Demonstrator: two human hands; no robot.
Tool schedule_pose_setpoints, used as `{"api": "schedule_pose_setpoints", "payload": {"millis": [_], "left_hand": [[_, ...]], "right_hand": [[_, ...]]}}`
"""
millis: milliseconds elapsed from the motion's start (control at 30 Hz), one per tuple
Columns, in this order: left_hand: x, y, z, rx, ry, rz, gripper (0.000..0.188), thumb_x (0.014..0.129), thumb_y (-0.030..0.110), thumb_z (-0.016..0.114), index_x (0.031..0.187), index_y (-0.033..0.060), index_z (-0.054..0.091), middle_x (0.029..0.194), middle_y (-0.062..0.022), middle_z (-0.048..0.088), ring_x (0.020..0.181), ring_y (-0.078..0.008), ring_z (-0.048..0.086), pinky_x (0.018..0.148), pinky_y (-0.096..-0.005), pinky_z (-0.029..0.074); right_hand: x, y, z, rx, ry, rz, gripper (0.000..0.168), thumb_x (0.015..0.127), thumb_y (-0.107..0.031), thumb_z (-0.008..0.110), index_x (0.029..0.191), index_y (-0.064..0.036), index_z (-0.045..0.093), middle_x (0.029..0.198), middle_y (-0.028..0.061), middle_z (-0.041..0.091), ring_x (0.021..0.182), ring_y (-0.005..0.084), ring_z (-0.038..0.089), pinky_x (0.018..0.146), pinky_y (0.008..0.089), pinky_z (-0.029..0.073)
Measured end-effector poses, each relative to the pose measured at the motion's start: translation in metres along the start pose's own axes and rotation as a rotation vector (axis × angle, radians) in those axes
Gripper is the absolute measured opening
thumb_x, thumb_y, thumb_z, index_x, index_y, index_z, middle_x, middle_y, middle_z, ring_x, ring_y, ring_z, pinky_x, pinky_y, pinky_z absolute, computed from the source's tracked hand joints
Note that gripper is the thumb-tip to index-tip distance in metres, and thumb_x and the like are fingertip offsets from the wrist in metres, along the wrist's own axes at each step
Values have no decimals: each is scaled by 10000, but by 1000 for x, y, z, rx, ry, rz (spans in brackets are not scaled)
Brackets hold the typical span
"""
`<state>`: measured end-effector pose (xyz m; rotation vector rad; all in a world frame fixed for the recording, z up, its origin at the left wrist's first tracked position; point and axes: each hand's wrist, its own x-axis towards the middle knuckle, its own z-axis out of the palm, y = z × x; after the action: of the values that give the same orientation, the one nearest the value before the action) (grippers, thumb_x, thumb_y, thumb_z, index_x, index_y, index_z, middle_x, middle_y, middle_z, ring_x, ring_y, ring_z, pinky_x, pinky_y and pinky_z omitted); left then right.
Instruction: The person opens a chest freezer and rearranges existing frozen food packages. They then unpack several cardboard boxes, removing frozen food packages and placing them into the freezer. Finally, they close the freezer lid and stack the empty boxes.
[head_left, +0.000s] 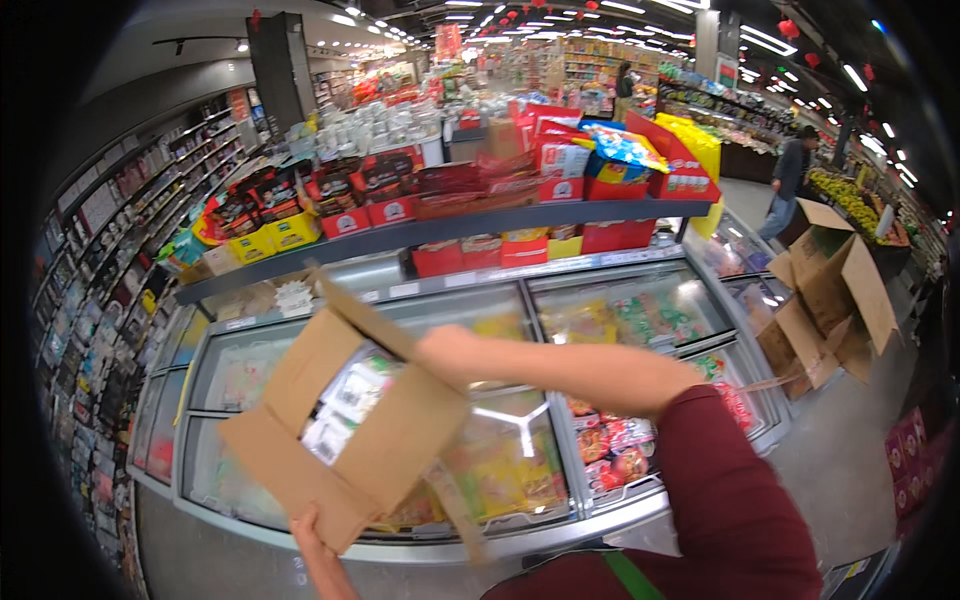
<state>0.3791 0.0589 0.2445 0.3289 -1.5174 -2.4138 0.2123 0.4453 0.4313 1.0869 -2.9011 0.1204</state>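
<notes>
An open cardboard box (409, 427) with its flaps spread is tilted above the glass lids of a chest freezer (570, 517). Inside it, white printed packages (352, 397) show between the flaps. My left hand (306, 525) grips the near flap at the lower left. Against the box's far right side, my right hand (448, 352) is blurred, its fingers hidden from me, and seems to hold the edge there. A loose strip of tape or cardboard (457, 510) hangs down from the box. Frozen packs (615, 450) lie under the glass to the right.
A raised shelf (465, 221) behind the freezer carries boxes of red and yellow packets (375, 180). Another opened cardboard box (825, 300) stands at the freezer's right end. Beyond it a person (787, 180) is by a produce stand (862, 202). Tall shelving (82, 360) runs along the left.
</notes>
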Motion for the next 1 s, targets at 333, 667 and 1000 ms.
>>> {"api": "schedule_pose_setpoints", "payload": {"millis": [333, 667, 1000], "left_hand": [[-56, -10, 47, 108, -138, -231, 499, 814, 55, 691, 1273, -81, 553, 1167, -154, 672, 998, -252, 679, 889, -375, 544], [-23, -211, 19, 849, -193, 33, 471, 886, 70, 621, 1330, -39, 509, 1322, -274, 553, 1283, -400, 497, 1052, -432, 429], [-28, -44, 124, 1218, -156, 850, 278, 958, 100, 565, 1214, 2, 612, 1176, -193, 652, 1091, -363, 611, 944, -447, 481]], "right_hand": [[-262, 40, 70, 700, 303, 633, 209, 937, -26, 575, 1113, 37, 668, 1036, 137, 724, 968, 152, 664, 850, 320, 527], [-244, 54, 367, 1003, 554, 722, 309, 991, -248, 519, 1196, -65, 659, 1196, 233, 583, 1137, 375, 548, 999, 469, 428], [-192, 17, 126, 231, 640, 337, 119, 876, -59, 627, 958, 16, 669, 1119, 193, 643, 1063, 364, 600, 965, 480, 448]]}}
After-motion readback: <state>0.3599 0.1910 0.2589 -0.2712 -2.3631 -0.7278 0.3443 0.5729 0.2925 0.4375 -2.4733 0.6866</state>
